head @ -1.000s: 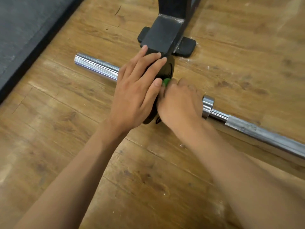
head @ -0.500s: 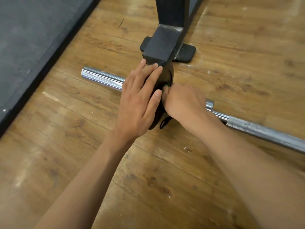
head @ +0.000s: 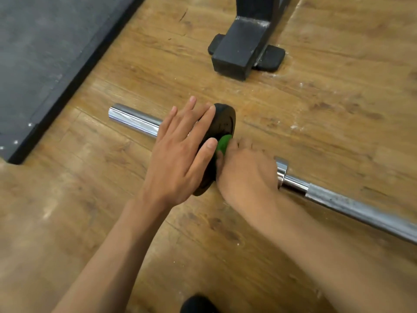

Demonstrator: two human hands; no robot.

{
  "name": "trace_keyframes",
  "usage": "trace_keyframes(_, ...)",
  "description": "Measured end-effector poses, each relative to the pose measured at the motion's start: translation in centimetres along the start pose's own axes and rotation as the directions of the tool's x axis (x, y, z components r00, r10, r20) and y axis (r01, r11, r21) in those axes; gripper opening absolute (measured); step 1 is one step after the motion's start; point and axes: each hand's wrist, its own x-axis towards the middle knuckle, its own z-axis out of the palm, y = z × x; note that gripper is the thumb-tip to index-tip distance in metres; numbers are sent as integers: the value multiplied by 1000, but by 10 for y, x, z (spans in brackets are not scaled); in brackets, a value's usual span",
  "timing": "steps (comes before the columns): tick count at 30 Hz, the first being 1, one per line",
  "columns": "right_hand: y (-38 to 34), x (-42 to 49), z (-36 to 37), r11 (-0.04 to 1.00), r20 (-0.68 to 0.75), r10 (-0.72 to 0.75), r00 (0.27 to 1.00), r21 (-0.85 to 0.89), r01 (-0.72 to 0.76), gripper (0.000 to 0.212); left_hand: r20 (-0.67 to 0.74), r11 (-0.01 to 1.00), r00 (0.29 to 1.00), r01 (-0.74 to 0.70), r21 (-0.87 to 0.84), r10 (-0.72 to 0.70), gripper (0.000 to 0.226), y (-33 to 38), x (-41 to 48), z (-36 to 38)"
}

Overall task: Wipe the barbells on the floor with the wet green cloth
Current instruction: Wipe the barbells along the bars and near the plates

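Note:
A chrome barbell [head: 352, 208] lies on the wooden floor, running from upper left to lower right, with its sleeve end [head: 133, 119] bare. A small black weight plate [head: 223, 123] stands on the sleeve. My left hand [head: 180, 154] lies flat against the plate's left face and rim, fingers spread. My right hand [head: 246, 172] presses a green cloth [head: 223, 144] against the plate's right face; only a small bit of cloth shows between the hands. The chrome collar [head: 281, 172] sits just right of my right hand.
The black steel foot of a rack [head: 239, 50] with a rubber pad stands on the floor beyond the plate. A dark grey mat [head: 45, 53] covers the floor at upper left. A dark shape [head: 198, 303] shows at the bottom edge.
The view has shifted, so the rack foot now stands farther from the plate. The green cloth, hidden half a second ago, shows again between my hands. Both hands stay on the plate.

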Motion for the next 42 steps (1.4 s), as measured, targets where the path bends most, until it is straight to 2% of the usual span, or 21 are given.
trace_keyframes(2,-6,-27,11,999,6,-45,999,-11,45,54,3,1000,1000,0,7,0,67,-2,-11,-2)
trace_keyframes(5,-7,-49,18,996,107,-73,992,-45,78,59,20,999,1000,-23,31,22,63,-3,-36,-8)
trace_keyframes(9,-7,-26,9,982,245,-14,969,184,-32,44,53,999,998,-40,9,39,58,-2,-62,-17)
trace_keyframes(11,-10,-22,10,977,336,-11,942,205,-62,42,82,999,995,-48,-6,48,57,0,-67,-20)
trace_keyframes(13,-17,-49,19,987,258,-4,966,154,-37,49,108,997,991,-82,-8,83,56,0,-71,-23)
trace_keyframes(14,-22,-70,27,998,222,-27,975,56,15,53,113,995,988,-100,-12,100,56,-1,-75,-24)
trace_keyframes(16,-30,-111,36,992,300,-67,952,-85,97,65,107,993,987,-116,-22,118,57,-1,-83,-25)
trace_keyframes(18,-26,-109,43,983,245,-132,961,-90,158,63,91,993,989,-115,-32,118,58,0,-89,-25)
trace_keyframes(20,-24,-79,32,991,282,-103,954,114,73,53,86,993,990,-113,-31,115,58,-1,-87,-23)
trace_keyframes(22,-19,-48,32,959,274,-44,961,280,-36,52,94,993,989,-111,-34,114,57,-1,-78,-22)
trace_keyframes(23,-20,-45,29,957,269,-1,963,279,-77,53,103,993,988,-109,-43,113,56,-2,-73,-22)
trace_keyframes(24,-19,-52,25,981,220,-7,975,189,-36,50,115,993,987,-106,-50,111,56,-3,-68,-23)
trace_keyframes(25,-17,-67,32,997,82,-60,995,49,57,47,121,993,987,-102,-53,108,55,-5,-62,-23)
trace_keyframes(26,-16,-83,36,993,4,-105,994,-57,105,45,113,994,988,-96,-53,102,55,-7,-57,-22)
trace_keyframes(28,-9,-96,46,979,-63,-161,985,-138,151,48,71,995,994,-80,-63,84,54,-8,-49,-20)
trace_keyframes(30,-2,-83,52,985,-126,-162,979,-87,152,46,14,995,998,-52,-86,54,58,-6,-44,-16)
trace_keyframes(33,-6,-61,40,999,-151,-20,988,36,26,48,-35,978,999,32,-207,-40,72,-2,-33,-11)
trace_keyframes(36,1,-50,38,992,-259,-19,966,114,50,50,-83,940,994,44,-337,-77,77,-2,-12,-11)
trace_keyframes(42,27,-24,11,922,-422,101,901,379,74,46,-125,957,991,9,-291,-47,90,-3,33,-8)
